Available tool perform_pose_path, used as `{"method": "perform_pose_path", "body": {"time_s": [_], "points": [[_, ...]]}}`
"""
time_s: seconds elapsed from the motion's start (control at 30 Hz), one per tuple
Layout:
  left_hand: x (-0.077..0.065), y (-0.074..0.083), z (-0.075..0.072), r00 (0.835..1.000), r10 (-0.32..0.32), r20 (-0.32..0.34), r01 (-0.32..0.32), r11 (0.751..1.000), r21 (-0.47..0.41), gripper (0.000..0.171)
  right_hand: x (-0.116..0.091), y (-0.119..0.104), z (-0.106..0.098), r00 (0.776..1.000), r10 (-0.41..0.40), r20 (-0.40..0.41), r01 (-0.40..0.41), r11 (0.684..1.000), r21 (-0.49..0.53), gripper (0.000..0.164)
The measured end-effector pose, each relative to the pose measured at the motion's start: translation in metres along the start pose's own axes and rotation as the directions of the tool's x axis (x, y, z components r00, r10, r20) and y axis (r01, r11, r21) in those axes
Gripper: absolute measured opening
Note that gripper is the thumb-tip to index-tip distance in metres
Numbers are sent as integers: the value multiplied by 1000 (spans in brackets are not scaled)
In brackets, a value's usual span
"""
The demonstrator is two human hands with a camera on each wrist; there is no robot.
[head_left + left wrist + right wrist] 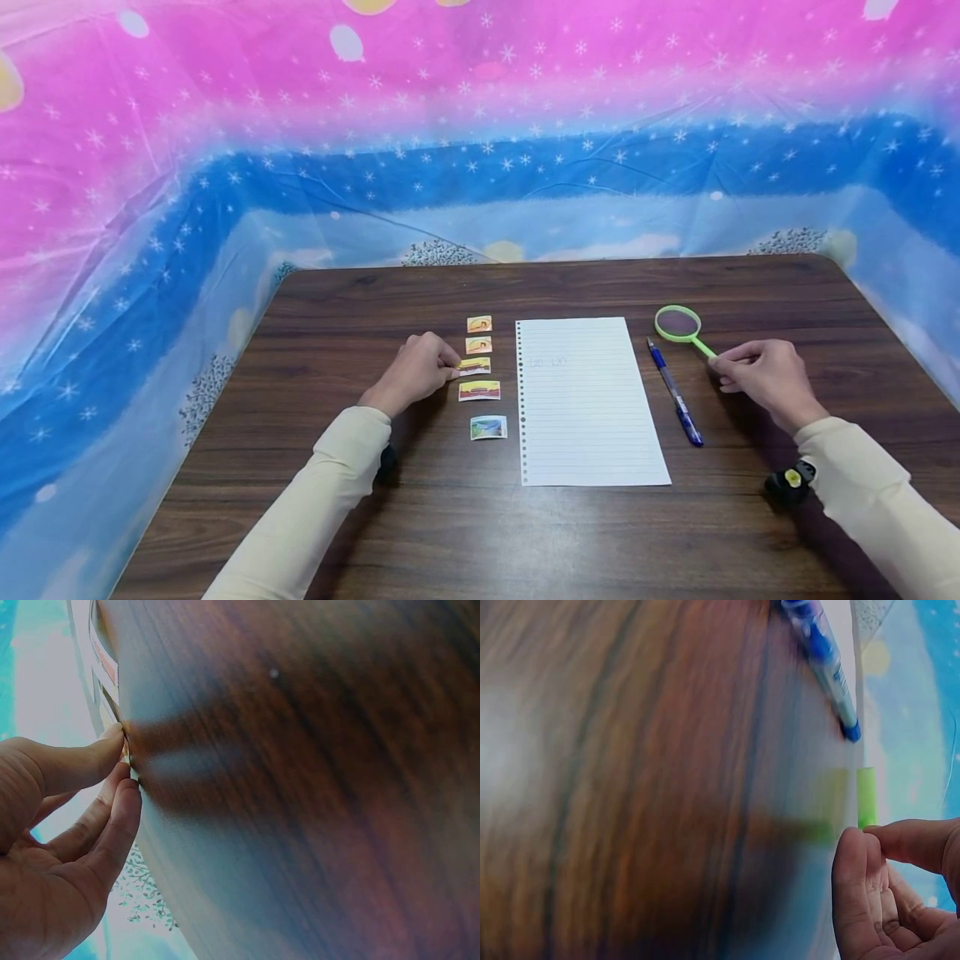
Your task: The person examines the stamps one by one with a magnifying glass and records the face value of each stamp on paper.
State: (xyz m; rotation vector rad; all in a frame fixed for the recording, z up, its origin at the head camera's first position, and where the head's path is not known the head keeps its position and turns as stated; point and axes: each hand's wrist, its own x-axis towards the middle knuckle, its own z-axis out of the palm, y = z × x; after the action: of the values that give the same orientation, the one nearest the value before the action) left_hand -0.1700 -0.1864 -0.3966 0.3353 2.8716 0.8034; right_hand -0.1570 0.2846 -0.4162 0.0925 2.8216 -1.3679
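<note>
**Two hands at work: one on a small card, one on a magnifier handle**

The third card [474, 366] in a column of five small picture cards lies on the dark wood surface [450, 533], just left of a lined sheet of paper [588, 400]. The left hand [416, 371] pinches its left edge; the left wrist view shows thumb and fingers [112, 817] closed on a thin edge. Two cards [479, 324] [478, 344] lie above it in the column, and two more [479, 390] [488, 427] below.

On the far side of the paper, the right hand [765, 375] pinches the end of the handle of a green magnifying glass [678, 323], fingertips [851, 855] meeting on the green stick. The lens lies flat on the surface, up and to the left of that hand. A blue pen [675, 392] lies between the paper and the magnifying glass, slanted. A pink and blue star-patterned sheet [480, 125] hangs behind the surface.
</note>
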Motion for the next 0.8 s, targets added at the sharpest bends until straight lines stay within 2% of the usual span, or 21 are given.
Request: {"method": "perform_pose_path", "body": {"time_s": [0.37, 0.8], "points": [[0, -1, 0, 1000, 0, -3, 0, 1000, -5, 17, 1, 10, -4, 1000, 14, -7, -14, 1000, -4, 33], [-1, 0, 1, 1000, -10, -4, 10, 1000, -8, 18, 2, 12, -3, 1000, 22, -11, -23, 996, -85, 29]]}}
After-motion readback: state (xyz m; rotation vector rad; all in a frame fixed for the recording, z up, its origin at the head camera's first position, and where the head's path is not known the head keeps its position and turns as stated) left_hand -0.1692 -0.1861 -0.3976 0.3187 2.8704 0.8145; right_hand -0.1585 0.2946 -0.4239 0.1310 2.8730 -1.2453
